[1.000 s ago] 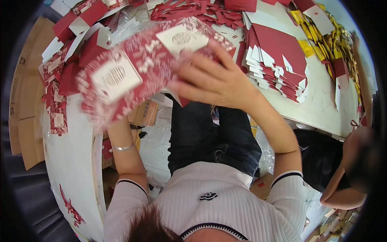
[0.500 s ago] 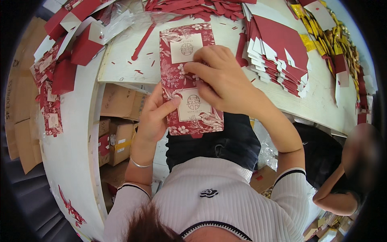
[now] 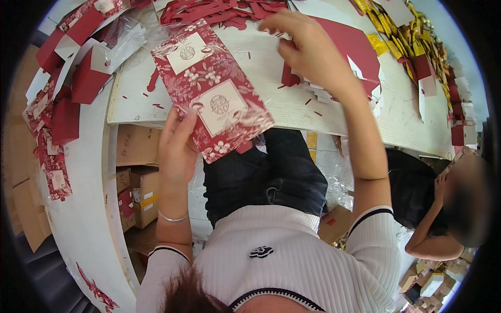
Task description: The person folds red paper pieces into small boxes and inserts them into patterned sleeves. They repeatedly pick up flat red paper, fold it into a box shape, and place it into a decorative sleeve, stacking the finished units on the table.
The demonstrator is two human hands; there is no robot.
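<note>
My left hand (image 3: 177, 130) grips a red folded card sheet (image 3: 213, 78) by its near left edge, thumb on top. White flowers and birds are printed on the sheet, along with two cream panels bearing a dark emblem. It is held tilted above the table's front edge, and a small red tab sticks out at its lower edge. Off to the right of the sheet, my right hand (image 3: 313, 52) is raised over the table, fingers curved and apart, with nothing visible in them. Beneath its wrist lies a stack of flat red and white cards (image 3: 347, 44).
Red paper strips (image 3: 219, 11) are heaped at the back. Red and white boxes (image 3: 90, 78) and clear plastic crowd the left. Yellow packets (image 3: 399, 39) lie back right. Cardboard boxes (image 3: 143, 195) sit under the white table (image 3: 271, 109). Another person (image 3: 438, 235) is at the right.
My right hand has left the printed sheet and moved up and right over the table. My left hand has shifted slightly left and turned the sheet counterclockwise.
</note>
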